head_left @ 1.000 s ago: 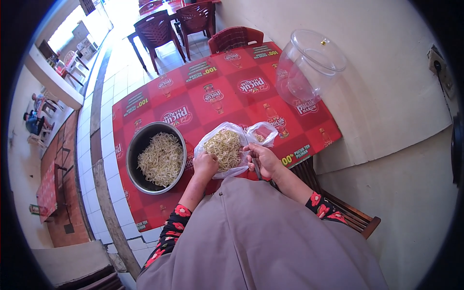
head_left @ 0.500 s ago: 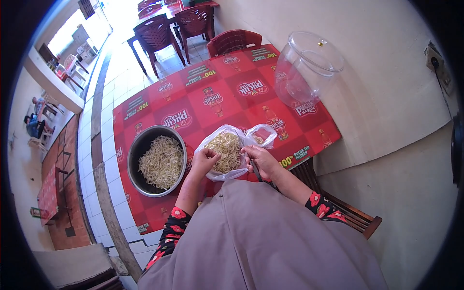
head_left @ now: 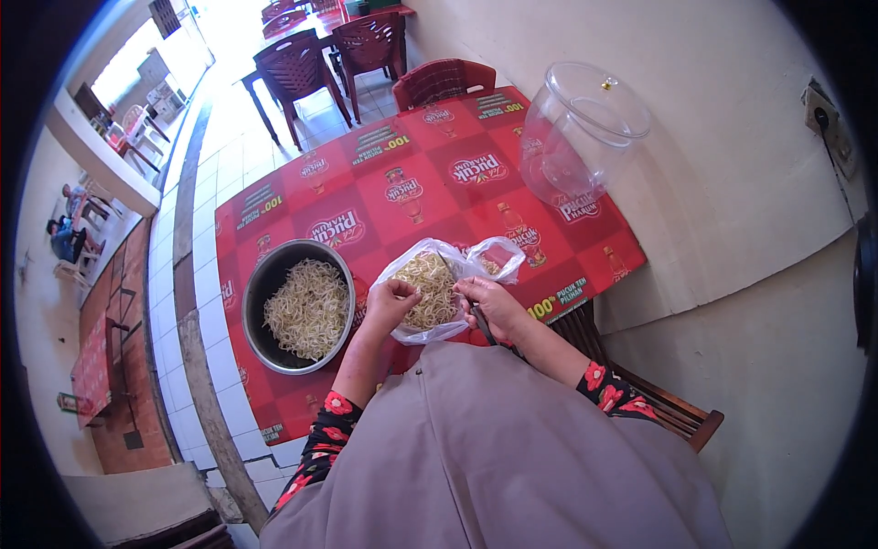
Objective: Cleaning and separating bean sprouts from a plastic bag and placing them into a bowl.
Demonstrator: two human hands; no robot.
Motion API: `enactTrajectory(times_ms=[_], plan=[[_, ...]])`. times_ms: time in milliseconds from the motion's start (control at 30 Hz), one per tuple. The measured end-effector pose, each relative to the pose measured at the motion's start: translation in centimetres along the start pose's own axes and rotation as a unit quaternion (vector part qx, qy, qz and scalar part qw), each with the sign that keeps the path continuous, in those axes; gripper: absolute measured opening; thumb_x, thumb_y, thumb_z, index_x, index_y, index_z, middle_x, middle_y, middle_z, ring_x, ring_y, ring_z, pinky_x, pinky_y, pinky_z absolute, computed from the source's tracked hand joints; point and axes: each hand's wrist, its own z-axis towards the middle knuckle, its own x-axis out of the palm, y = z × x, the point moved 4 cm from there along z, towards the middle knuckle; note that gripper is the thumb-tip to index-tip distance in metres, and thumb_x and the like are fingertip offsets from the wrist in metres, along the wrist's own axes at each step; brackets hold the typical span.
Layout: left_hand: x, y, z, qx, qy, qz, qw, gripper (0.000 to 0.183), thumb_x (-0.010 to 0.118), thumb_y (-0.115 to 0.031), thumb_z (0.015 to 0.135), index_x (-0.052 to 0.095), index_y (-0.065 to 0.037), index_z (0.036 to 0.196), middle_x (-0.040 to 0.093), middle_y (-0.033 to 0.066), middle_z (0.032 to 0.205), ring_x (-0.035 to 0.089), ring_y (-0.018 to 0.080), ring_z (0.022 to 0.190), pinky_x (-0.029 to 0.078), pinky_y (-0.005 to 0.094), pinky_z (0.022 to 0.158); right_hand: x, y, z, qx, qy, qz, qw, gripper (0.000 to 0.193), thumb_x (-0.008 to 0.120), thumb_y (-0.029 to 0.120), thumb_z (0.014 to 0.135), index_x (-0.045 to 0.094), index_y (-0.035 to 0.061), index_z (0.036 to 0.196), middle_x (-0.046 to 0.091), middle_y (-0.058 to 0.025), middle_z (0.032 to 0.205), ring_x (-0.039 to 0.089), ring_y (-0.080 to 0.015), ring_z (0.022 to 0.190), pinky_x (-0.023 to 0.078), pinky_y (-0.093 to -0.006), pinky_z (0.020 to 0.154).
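Note:
A white plastic bag (head_left: 430,337) full of bean sprouts (head_left: 426,291) lies open on the table before me. At its left edge is my left hand (head_left: 390,306), fingertips pinched together over the sprouts; whatever they hold is too small to make out. My right hand (head_left: 492,306) is closed around a thin black-handled tool (head_left: 481,324), its narrow tip reaching over the bag; whether it is a knife or scissors is unclear. A metal pot (head_left: 251,320) on the left contains many more bean sprouts (head_left: 306,311). Beyond my right hand sits a small plastic bag (head_left: 508,249) with bits inside.
The table (head_left: 439,201) wears a red printed cloth. At its far right stands a clear plastic jar (head_left: 562,156), close to the wall (head_left: 722,137). Red chairs (head_left: 444,82) are at the far side, and a wooden chair (head_left: 672,416) is at my right.
The thin tip of the tool now shows above the sprouts, past my right hand. My left hand has barely shifted and stays pinched.

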Motion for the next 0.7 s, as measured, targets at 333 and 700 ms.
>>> enactTrajectory(times_ms=[333,700], plan=[[0.1,-0.9,0.3,-0.013,-0.029,0.001,1.000,0.017,0.063,-0.011,0.080,0.068,-0.001,0.093,0.066,0.0081,0.074,0.059,0.0097,0.070,0.048,0.0269,0.065,0.9,0.1,0.2,-0.040,0.015,-0.091,0.995,0.032,0.055,0.009,0.085,0.042,0.0058,0.114,0.050,-0.0018,0.069,0.049,-0.0077,0.052,0.041,-0.0198,0.045],[1.2,-3.4,-0.9,0.025,0.114,-0.198,0.973,0.064,0.061,0.002,0.079,0.027,-0.003,0.132,0.062,0.0111,0.093,0.060,0.0133,0.084,0.048,0.0265,0.071,1.5,-0.1,-0.1,-0.035,0.070,-0.122,0.989,0.036,0.057,0.008,0.084,0.047,0.0097,0.119,0.049,0.0018,0.073,0.046,-0.0047,0.058,0.040,-0.0185,0.048]])
